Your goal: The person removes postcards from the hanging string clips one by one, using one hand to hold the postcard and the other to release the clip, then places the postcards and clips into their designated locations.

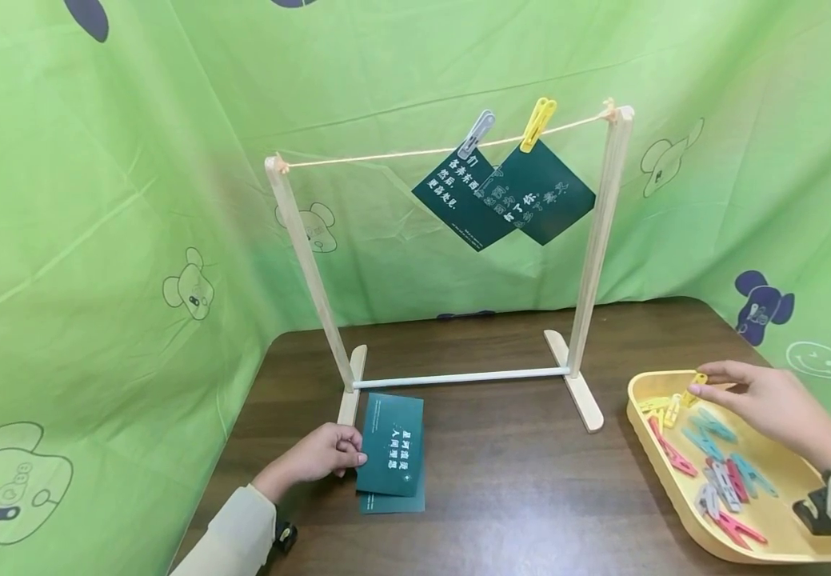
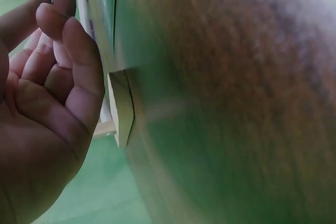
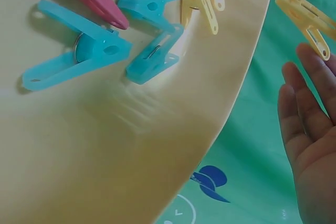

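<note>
My left hand [image 1: 321,452] pinches the left edge of a dark green card [image 1: 392,444] with white writing. Another green card [image 1: 408,503] lies partly under it. In the left wrist view, the fingers [image 2: 84,59] are curled beside the card's thin edge [image 2: 114,14]. Over the far rim of the yellow tray [image 1: 663,500], my right hand [image 1: 761,396] pinches a yellow clothespin [image 1: 694,388] between thumb and fingertips. The right wrist view also has this clothespin [image 3: 307,19] at the fingertips, above the tray's edge.
A wooden frame [image 1: 595,240] with a string [image 1: 372,158] stands behind. Grey [image 1: 476,134] and yellow clothespins [image 1: 537,126] hold two overlapping cards [image 1: 545,196] on the string. Several blue, red, grey and yellow clothespins lie in the tray. Green cloth surrounds the brown table [image 1: 494,496].
</note>
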The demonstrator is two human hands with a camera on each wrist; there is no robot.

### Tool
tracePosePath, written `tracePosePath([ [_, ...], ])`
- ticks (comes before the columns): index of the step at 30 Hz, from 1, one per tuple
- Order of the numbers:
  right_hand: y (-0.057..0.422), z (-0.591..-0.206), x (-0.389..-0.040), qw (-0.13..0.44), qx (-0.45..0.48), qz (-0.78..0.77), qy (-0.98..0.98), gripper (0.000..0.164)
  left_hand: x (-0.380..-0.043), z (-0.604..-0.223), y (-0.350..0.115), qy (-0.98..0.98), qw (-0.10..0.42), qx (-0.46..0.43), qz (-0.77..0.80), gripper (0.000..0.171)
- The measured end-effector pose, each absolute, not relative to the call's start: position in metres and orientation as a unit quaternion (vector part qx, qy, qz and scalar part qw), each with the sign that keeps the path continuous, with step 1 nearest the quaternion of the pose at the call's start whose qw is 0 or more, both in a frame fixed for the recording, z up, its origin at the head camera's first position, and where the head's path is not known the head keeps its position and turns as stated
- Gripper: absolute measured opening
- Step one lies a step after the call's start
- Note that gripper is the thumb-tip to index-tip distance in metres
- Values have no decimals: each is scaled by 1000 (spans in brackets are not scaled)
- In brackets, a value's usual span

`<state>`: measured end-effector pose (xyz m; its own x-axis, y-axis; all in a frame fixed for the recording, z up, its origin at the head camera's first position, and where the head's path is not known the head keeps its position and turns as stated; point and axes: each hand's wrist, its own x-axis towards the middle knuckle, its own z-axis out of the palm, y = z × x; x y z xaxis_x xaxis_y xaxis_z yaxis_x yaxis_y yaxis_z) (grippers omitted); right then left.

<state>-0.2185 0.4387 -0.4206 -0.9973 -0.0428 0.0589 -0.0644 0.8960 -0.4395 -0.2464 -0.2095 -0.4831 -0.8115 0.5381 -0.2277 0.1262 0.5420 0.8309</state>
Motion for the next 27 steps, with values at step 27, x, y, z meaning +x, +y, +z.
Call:
tracePosePath([
  [27, 442, -443, -225, -5, 56, 213, -975, 59, -236, -485, -205, 847, 285, 188, 408, 21],
])
